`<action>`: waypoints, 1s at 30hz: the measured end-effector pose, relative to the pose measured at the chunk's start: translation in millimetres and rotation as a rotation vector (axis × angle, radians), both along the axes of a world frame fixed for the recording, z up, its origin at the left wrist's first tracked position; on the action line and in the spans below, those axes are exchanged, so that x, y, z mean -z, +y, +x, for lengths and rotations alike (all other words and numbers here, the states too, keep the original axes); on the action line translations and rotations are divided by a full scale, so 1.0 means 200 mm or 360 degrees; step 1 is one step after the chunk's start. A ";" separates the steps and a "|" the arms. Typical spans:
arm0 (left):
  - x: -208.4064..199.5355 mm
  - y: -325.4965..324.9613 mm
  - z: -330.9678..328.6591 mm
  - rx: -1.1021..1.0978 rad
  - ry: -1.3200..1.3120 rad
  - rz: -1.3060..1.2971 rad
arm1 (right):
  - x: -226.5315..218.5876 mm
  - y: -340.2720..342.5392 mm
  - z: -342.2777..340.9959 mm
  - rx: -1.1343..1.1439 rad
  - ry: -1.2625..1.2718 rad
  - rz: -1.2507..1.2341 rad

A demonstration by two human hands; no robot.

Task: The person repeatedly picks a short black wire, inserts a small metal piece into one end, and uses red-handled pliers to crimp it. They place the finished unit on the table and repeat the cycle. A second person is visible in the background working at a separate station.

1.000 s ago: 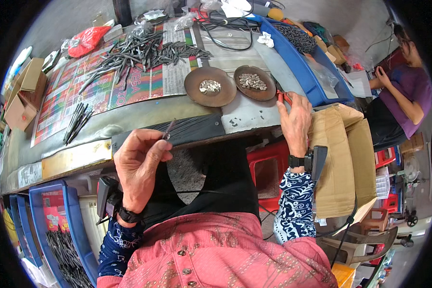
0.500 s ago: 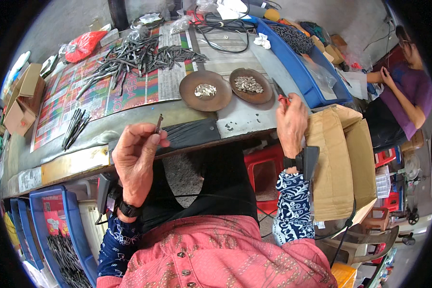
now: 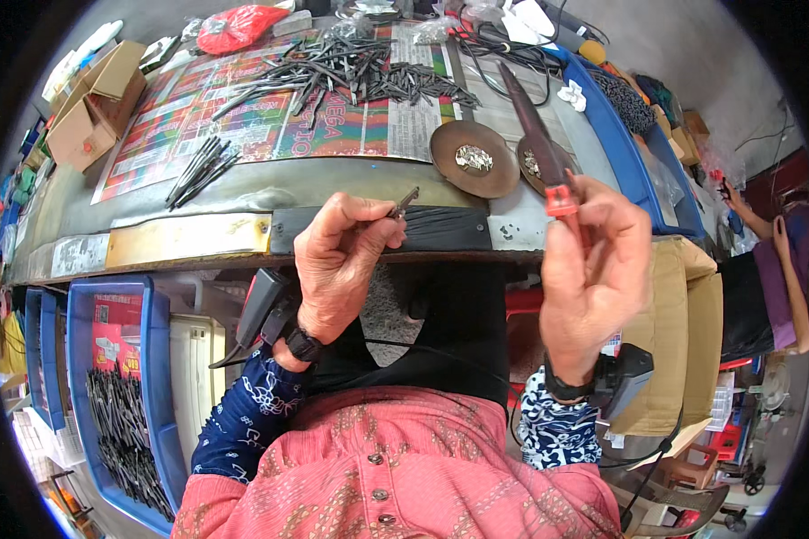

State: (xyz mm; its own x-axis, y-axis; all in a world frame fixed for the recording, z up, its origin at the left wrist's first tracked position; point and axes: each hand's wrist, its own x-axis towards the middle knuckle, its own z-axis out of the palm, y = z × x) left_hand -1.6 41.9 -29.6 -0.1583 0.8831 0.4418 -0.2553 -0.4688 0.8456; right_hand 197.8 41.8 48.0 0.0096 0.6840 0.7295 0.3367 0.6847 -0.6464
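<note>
My left hand (image 3: 337, 260) pinches a short, thin dark strip (image 3: 409, 198) between thumb and fingertips, above the table's front edge. In my right hand (image 3: 595, 283) is a red-handled tool (image 3: 532, 126) with a long, dark, tapered blade pointing away from me; its exact kind is unclear. That blade passes over a round brown dish (image 3: 566, 160) of small metal pieces and partly hides it. Beside it, to the left, a second brown dish (image 3: 448, 160) holds more small shiny metal pieces.
A pile of dark strips (image 3: 351, 76) lies on printed sheets; a smaller bunch (image 3: 201, 172) sits nearer left. Cardboard boxes stand at far left (image 3: 99, 112) and by my right arm (image 3: 660, 359). A blue bin (image 3: 164, 395) holds strips below. Another person (image 3: 782, 287) is at right.
My view has turned, shifting the table leftward dishes to the right. My right hand has raised the tool and brought it nearer my left hand, which still pinches the strip.
</note>
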 end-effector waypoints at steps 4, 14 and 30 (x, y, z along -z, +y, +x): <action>0.02 0.00 0.00 -0.0006 -0.0042 0.0049 | -0.01 0.04 -0.15 -0.0114 -0.0686 -0.0027; 0.03 0.01 0.00 -0.0001 -0.0072 0.0079 | -0.04 0.05 -0.20 -0.0180 -0.0960 0.0066; 0.02 0.00 -0.01 -0.0004 0.0132 0.0060 | -0.01 0.03 -0.05 -0.0014 -0.0723 -0.0102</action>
